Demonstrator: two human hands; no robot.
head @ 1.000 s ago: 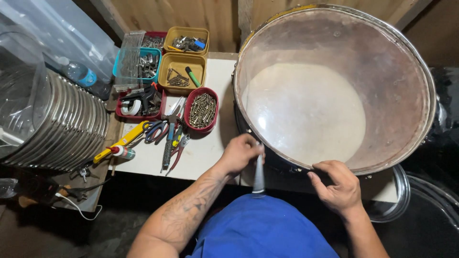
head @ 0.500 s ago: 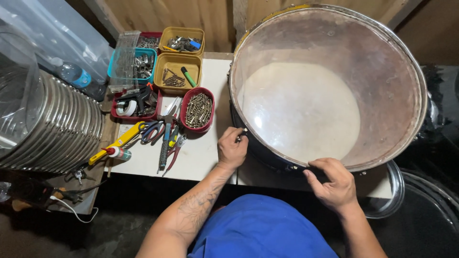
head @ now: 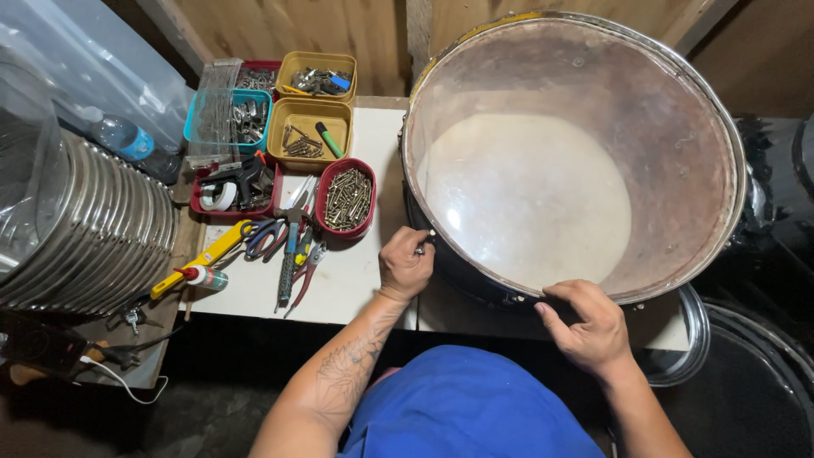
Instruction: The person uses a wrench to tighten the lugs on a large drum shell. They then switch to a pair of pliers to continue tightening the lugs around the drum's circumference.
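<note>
A large drum [head: 577,170] with a clear head and a metal hoop lies flat on the white table [head: 356,280]. My left hand [head: 405,265] is closed at the drum's left near rim, pinching a small metal tuning part there. My right hand [head: 587,326] rests on the near rim, its fingers curled over the hoop's edge.
Small trays of screws and hardware [head: 346,198] stand at the table's left, with pliers, scissors and a screwdriver [head: 288,246] beside them. A stack of shiny metal hoops [head: 93,229] lies far left. Another hoop [head: 691,339] sticks out under the drum at right.
My left hand has shifted up along the rim to the drum's left side and closed on the small part there. The thin tool seen below the drum earlier is gone from view.
</note>
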